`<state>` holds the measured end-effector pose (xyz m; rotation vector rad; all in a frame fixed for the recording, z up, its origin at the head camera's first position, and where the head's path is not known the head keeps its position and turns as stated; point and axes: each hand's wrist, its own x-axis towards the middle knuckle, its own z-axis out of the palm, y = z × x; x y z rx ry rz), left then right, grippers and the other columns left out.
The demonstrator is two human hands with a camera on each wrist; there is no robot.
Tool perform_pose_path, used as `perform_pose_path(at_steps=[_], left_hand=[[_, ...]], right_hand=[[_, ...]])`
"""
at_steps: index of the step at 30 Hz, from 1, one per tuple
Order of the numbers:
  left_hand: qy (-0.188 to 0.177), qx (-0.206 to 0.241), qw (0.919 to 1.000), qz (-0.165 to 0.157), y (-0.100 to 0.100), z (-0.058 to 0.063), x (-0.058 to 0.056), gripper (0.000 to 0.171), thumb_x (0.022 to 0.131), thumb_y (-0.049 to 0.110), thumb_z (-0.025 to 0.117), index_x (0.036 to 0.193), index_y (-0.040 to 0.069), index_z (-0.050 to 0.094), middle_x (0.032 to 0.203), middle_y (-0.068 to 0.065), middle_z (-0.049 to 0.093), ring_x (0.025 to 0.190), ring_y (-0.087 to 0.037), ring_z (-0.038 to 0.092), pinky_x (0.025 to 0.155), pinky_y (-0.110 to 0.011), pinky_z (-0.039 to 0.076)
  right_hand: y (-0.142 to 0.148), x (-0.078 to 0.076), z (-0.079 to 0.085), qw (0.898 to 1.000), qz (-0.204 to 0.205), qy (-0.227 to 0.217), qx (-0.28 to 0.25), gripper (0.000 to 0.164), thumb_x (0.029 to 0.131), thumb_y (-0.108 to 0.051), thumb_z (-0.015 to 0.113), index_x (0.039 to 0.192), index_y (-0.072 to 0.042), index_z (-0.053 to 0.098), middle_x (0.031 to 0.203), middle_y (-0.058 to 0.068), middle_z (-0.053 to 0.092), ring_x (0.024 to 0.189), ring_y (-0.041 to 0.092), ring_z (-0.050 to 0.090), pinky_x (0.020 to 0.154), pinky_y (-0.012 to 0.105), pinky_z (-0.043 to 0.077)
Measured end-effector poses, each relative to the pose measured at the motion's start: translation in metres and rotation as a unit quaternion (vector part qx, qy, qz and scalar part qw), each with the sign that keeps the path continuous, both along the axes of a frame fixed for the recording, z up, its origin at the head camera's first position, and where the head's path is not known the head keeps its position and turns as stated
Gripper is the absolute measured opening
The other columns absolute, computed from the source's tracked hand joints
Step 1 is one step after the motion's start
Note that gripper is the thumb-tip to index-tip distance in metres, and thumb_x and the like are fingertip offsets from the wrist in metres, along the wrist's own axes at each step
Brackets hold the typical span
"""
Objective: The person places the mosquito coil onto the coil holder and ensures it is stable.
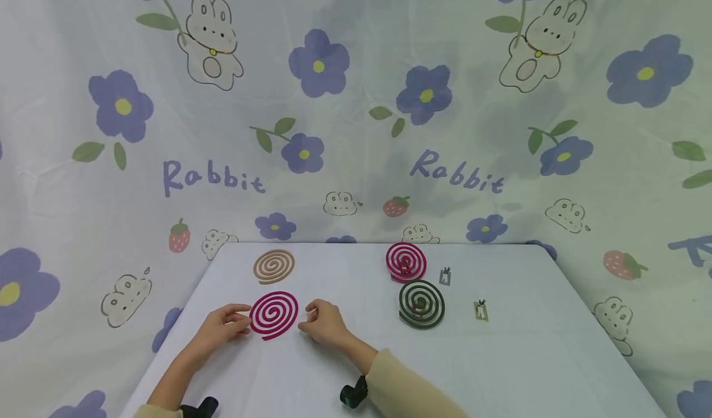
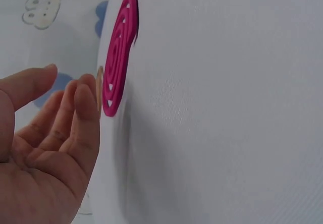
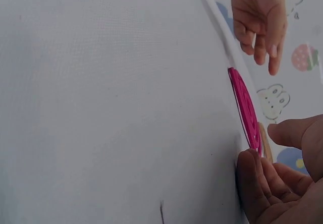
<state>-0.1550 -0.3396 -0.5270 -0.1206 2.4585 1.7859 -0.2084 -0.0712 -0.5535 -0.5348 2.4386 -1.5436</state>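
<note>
A pink mosquito coil (image 1: 274,315) lies flat on the white table between the two hands. My left hand (image 1: 222,328) is at its left edge, fingertips right by the outer ring, thumb and fingers apart. On the other side, my right hand (image 1: 325,324) hovers close to the coil's right edge with fingers loosely bent and nothing between them. In the left wrist view, the thumb stands away from the fingers, and the pink coil (image 2: 120,55) appears beyond the fingertips. The right wrist view has the coil (image 3: 246,108) just past the right fingertips.
A tan coil (image 1: 274,266) lies behind the pink one. Right of centre are another pink coil (image 1: 406,262) and a dark green coil (image 1: 421,305). Near them lie a small silver metal stand (image 1: 445,276) and a gold-coloured stand (image 1: 481,310). A patterned curtain (image 1: 356,109) hangs behind the table.
</note>
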Motion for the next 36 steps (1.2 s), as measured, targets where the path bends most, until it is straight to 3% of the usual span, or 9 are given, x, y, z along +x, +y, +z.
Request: perform_pose_path(at_steps=[7, 18, 23, 36], left_hand=[[-0.005, -0.034, 0.9994, -0.009, -0.007, 0.004, -0.009, 0.045, 0.094, 0.01, 0.064, 0.13, -0.011, 0.047, 0.099, -0.021, 0.065, 0.085, -0.027, 0.066, 0.072, -0.032, 0.057], [-0.028, -0.042, 0.9986, -0.015, -0.018, -0.01, -0.022, 0.044, 0.095, 0.008, 0.062, 0.131, -0.012, 0.046, 0.094, -0.018, 0.064, 0.083, -0.024, 0.066, 0.073, -0.032, 0.057], [-0.036, -0.067, 0.9971, 0.001, -0.019, -0.01, -0.029, 0.045, 0.091, 0.005, 0.067, 0.131, -0.008, 0.049, 0.09, -0.015, 0.064, 0.08, -0.024, 0.065, 0.07, -0.032, 0.057], [-0.049, -0.112, 0.9924, -0.013, -0.017, -0.008, -0.034, 0.044, 0.087, 0.002, 0.071, 0.128, -0.004, 0.057, 0.086, -0.011, 0.061, 0.076, -0.022, 0.059, 0.066, -0.03, 0.055]], right_hand=[[-0.007, -0.006, -0.004, 0.999, -0.025, 0.027, 0.028, 0.039, 0.08, -0.018, 0.08, 0.111, -0.002, 0.064, 0.07, -0.008, 0.054, 0.056, 0.005, 0.05, 0.05, 0.022, 0.043], [-0.02, -0.006, -0.003, 0.991, -0.022, 0.065, 0.117, 0.051, 0.072, -0.024, 0.085, 0.115, -0.005, 0.065, 0.067, -0.011, 0.05, 0.057, 0.005, 0.045, 0.051, 0.022, 0.039], [-0.024, -0.01, -0.002, 0.988, -0.021, 0.075, 0.134, 0.054, 0.072, -0.026, 0.086, 0.118, -0.006, 0.066, 0.066, -0.011, 0.05, 0.056, 0.005, 0.044, 0.05, 0.022, 0.037], [-0.03, -0.01, -0.005, 0.983, -0.033, 0.089, 0.159, 0.053, 0.071, -0.029, 0.087, 0.115, -0.008, 0.068, 0.062, -0.011, 0.05, 0.054, 0.005, 0.045, 0.048, 0.022, 0.037]])
